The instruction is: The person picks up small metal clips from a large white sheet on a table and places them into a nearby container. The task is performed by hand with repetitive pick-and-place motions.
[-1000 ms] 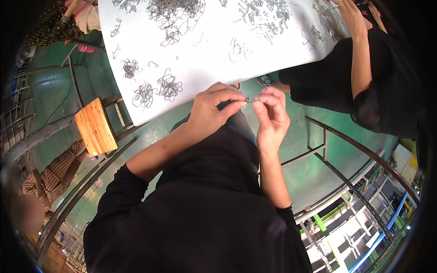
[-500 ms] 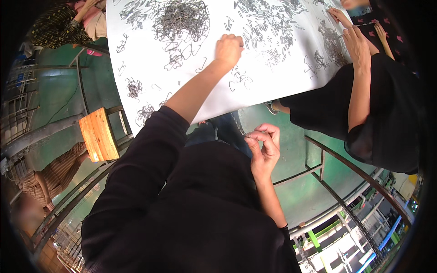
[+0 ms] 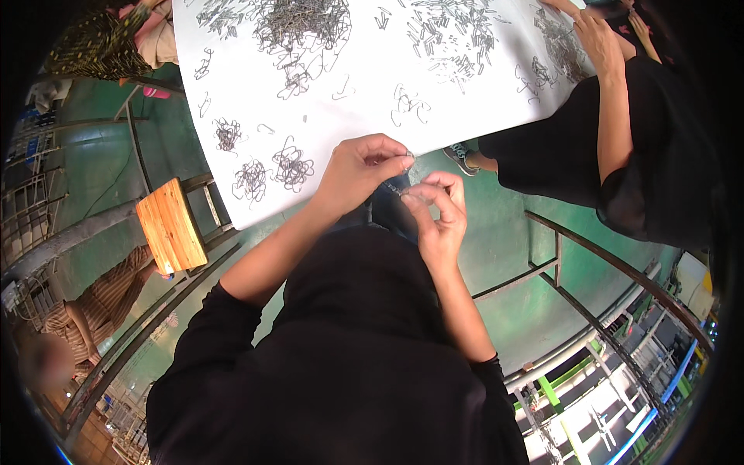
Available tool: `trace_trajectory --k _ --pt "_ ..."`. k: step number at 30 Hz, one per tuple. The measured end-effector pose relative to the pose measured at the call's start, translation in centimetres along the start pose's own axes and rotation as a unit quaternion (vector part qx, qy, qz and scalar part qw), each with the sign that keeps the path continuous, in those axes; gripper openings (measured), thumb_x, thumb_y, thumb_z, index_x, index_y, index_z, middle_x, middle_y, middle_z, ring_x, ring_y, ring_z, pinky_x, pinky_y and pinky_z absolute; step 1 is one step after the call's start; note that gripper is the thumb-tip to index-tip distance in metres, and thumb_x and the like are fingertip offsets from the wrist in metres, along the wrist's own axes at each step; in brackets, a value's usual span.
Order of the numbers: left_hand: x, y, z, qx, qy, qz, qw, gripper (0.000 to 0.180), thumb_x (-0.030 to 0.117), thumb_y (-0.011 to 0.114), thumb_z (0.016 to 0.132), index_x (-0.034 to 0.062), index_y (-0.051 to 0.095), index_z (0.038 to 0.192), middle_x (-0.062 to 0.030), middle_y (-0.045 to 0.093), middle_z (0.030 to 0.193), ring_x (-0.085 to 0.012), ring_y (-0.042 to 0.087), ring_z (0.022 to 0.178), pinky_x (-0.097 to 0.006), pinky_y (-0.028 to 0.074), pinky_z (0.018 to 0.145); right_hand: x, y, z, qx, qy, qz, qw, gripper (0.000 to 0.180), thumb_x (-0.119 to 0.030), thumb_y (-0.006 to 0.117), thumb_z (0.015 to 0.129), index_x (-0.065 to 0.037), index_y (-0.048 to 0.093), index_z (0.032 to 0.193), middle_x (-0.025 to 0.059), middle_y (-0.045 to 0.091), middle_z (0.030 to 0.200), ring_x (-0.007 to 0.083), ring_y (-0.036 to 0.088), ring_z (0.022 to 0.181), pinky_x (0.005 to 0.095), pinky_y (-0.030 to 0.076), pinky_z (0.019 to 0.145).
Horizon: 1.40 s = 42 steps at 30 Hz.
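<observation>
Metal piece [image 3: 410, 154]: small and grey, pinched near the centre of the frame, where the near edge of the surface is seen just beside it; its exact shape is too small to be made out.
Left hand [image 3: 358, 172]: fingers narrowed, the metal piece held between thumb and forefinger tips.
Right hand [image 3: 442, 217]: held just below and to the right of the left hand, apart from it; thumb and forefinger brought close together, the other fingers curled; whether anything is gripped cannot be told.
White surface [image 3: 356, 120]: spread across the top of the frame, its near edge slanted up toward the right.
Large wire pile [image 3: 304, 29]: bent dark wires, heaped at the upper middle-left.
Short metal pieces [image 3: 457, 43]: scattered loosely at the upper middle-right.
Small wire clumps [image 3: 250, 180]: tangled near the lower left corner of the surface.
Loose bent wires [image 3: 409, 105]: strewn above the hands, well apart from the large pile.
Co-worker's hand [image 3: 597, 45]: held at the upper right, near a dark heap [image 3: 559, 43].
Wooden seat [image 3: 172, 225]: placed at the left of the frame, above green floor [image 3: 504, 240].
</observation>
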<state>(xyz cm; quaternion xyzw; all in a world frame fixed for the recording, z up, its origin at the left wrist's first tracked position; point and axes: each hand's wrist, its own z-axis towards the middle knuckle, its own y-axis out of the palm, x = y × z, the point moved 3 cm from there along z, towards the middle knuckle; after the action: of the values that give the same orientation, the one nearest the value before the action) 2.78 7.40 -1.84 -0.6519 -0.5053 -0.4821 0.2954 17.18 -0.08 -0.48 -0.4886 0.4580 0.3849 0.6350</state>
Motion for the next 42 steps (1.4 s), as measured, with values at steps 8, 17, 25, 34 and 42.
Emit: trace_trajectory --k 8,17,25,34,42 --pt "1.5 0.3 -4.3 0.025 0.093 0.056 0.994 0.011 0.006 0.068 0.085 0.0002 0.069 0.093 -0.0043 0.069 0.088 -0.0068 0.06 0.075 -0.022 0.049 0.065 0.1 1.1 -0.9 0.009 -0.015 0.004 1.0 0.011 -0.001 0.073 0.075 -0.004 0.069 0.085 0.0033 0.053 0.096 0.0154 0.052 0.088 0.0273 0.044 0.073" --pt "1.2 -0.1 -6.0 0.074 0.196 0.13 0.969 0.011 -0.001 0.068 0.081 0.0021 0.07 0.091 -0.0077 0.067 0.1 -0.0095 0.06 0.073 -0.023 0.049 0.065 3.2 0.4 6.9 -0.153 -0.031 -0.096 0.983 0.013 -0.01 0.069 0.082 -0.006 0.07 0.094 0.0086 0.066 0.09 0.02 0.063 0.08 0.0308 0.048 0.07" --pt "0.9 0.3 -6.4 0.113 0.195 0.142 0.964 0.011 -0.001 0.069 0.081 0.0023 0.07 0.092 -0.007 0.067 0.097 -0.0104 0.061 0.074 -0.024 0.05 0.066 6.4 13.2 20.2 -0.343 -0.24 -0.329 0.847 0.011 -0.012 0.062 0.086 -0.009 0.065 0.096 0.0057 0.061 0.094 0.0263 0.061 0.089 0.0382 0.049 0.077" --pt "0.3 0.5 -5.8 0.141 0.189 0.161 0.958 0.013 -0.001 0.07 0.08 0.0036 0.07 0.092 -0.0077 0.069 0.091 -0.0129 0.063 0.074 -0.025 0.051 0.066 6.5 11.4 19.3 -0.349 -0.073 -0.247 0.901 0.008 -0.005 0.06 0.088 -0.004 0.06 0.096 0.0098 0.063 0.085 0.0209 0.061 0.077 0.0311 0.049 0.069" --pt "0.6 0.8 -5.2 0.11 0.2 0.151 0.962 0.012 0.0 0.069 0.081 0.0037 0.071 0.093 -0.0074 0.069 0.091 -0.0124 0.062 0.073 -0.025 0.05 0.064 -1.3 -0.4 7.1 -0.177 0.169 0.214 0.946 0.011 -0.006 0.062 0.09 0.002 0.06 0.097 0.0055 0.063 0.08 0.008 0.055 0.066 0.0225 0.044 0.057"
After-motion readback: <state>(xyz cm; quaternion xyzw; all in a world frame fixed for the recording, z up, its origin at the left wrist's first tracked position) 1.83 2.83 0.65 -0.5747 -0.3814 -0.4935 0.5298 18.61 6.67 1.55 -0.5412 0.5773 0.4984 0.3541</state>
